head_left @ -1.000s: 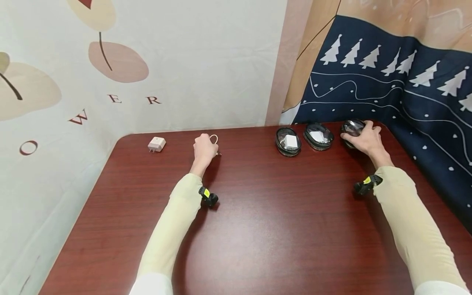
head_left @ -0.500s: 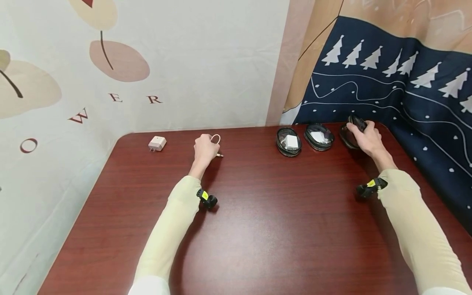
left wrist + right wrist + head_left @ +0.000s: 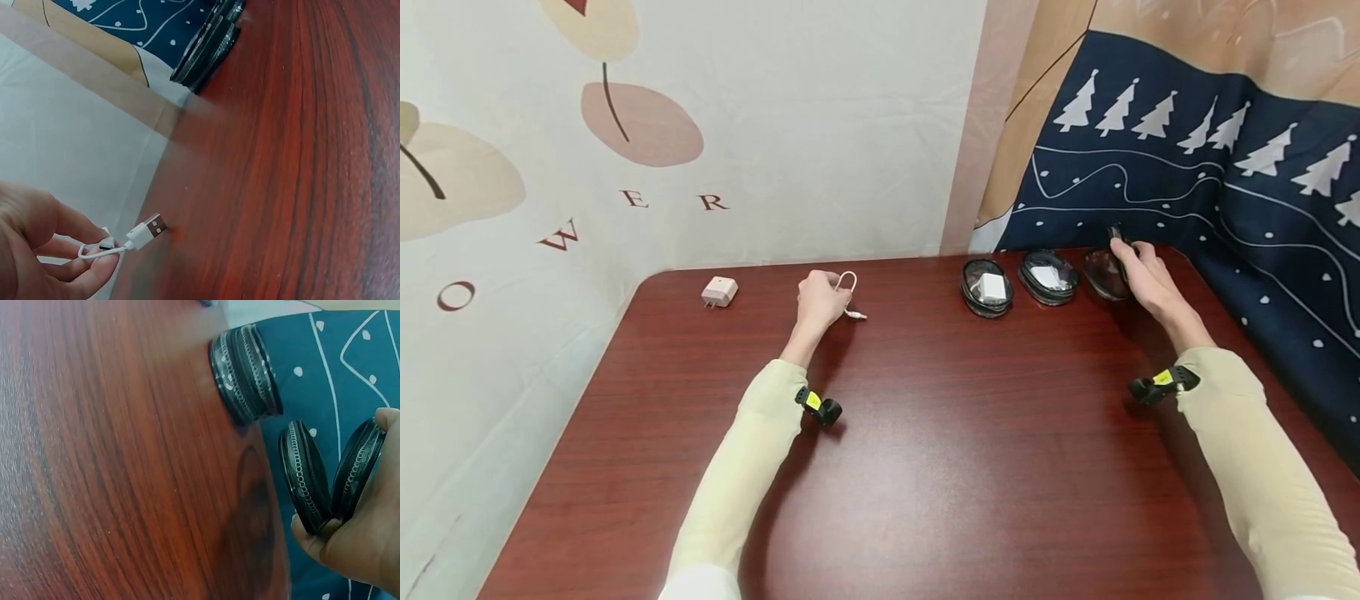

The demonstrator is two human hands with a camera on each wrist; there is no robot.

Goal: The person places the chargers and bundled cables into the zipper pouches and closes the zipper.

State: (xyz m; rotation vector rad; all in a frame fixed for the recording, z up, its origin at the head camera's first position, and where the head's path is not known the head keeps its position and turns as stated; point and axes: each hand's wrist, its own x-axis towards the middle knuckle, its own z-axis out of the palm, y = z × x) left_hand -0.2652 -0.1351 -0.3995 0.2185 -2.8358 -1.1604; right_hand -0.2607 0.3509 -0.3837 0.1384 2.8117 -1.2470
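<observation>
In the head view my left hand (image 3: 820,300) pinches a short white USB cable (image 3: 855,314) above the far part of the table. The left wrist view shows its USB plug (image 3: 153,225) pointing away from the fingers, and the cord looped by the fingertips. My right hand (image 3: 1153,279) grips a small round black zip case (image 3: 1105,275) near the far right corner. The right wrist view shows this case's two halves (image 3: 303,478) spread in a V, with the thumb and fingers around them. The inside of the case is mostly hidden.
Two similar black cases (image 3: 987,289) with clear tops stand left of the right hand, each with something white inside. A white plug adapter (image 3: 719,292) lies to the left of the left hand. Hanging cloths (image 3: 820,167) border the table's (image 3: 940,433) far and right edges.
My right hand has swung up the lid of the black case, which was closed a second ago. My left hand has shifted slightly, and more of the USB cable's end shows.
</observation>
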